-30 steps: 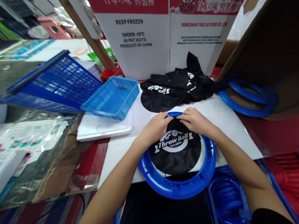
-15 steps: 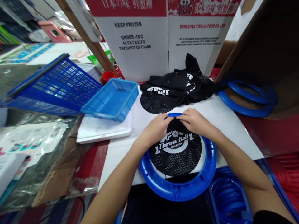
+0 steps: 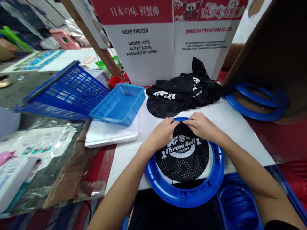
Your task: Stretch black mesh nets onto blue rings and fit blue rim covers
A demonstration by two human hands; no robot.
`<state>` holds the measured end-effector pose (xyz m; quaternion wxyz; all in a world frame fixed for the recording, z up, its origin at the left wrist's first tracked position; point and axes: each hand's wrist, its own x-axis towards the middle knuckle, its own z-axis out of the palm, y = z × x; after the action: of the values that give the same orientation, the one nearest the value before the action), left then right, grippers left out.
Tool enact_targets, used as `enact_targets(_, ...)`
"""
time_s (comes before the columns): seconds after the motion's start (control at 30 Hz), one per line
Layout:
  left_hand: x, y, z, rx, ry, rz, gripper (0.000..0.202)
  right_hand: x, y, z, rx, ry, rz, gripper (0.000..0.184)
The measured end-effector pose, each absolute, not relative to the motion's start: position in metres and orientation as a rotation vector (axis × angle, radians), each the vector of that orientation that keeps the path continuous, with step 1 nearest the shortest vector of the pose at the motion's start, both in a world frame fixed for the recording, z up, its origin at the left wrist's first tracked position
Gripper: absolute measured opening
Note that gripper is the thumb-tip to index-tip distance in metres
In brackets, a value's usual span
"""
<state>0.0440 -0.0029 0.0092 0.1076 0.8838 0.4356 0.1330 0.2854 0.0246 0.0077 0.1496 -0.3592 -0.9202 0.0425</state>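
A blue plastic ring [image 3: 184,197] lies at the near edge of the white tabletop, partly overhanging it. Inside it is a round black mesh disc [image 3: 185,163] printed "Throw Ball". At the ring's far side my left hand [image 3: 165,132] pinches the mesh edge against the rim, fingers closed. Close beside it, my right hand [image 3: 200,126] presses the same edge with its fingertips together. Along the near side a gap shows between mesh and ring. Beyond my hands lies a crumpled pile of black mesh discs [image 3: 179,92] with white print.
A light-blue tray [image 3: 120,105] sits on a white foam slab [image 3: 112,132] at the left, beside a blue basket [image 3: 69,92]. Blue rings [image 3: 254,108] lie at the right by a dark cardboard flap. A printed white carton [image 3: 148,60] stands behind. More blue rings [image 3: 240,204] fill a bin below right.
The whole view has shifted slightly, so the scene sits a little lower and further right. Both hands keep their hold at the ring's far rim, fingertips nearly unchanged.
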Motion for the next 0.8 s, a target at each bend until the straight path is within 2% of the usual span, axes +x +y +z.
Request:
enact_targets(0.4, 0.047, -0.002, 0.010, 2.603, 1.337, 0.319, 0.049, 0.281, 0.023, 0.010, -1.064, -2.635, 0.094, 0.037)
enact_targets(0.8, 0.057, 0.002, 0.016, 2.554, 1.410, 0.256, 0.042, 0.283, 0.024, 0.003, -1.150, -2.644, 0.116, 0.046)
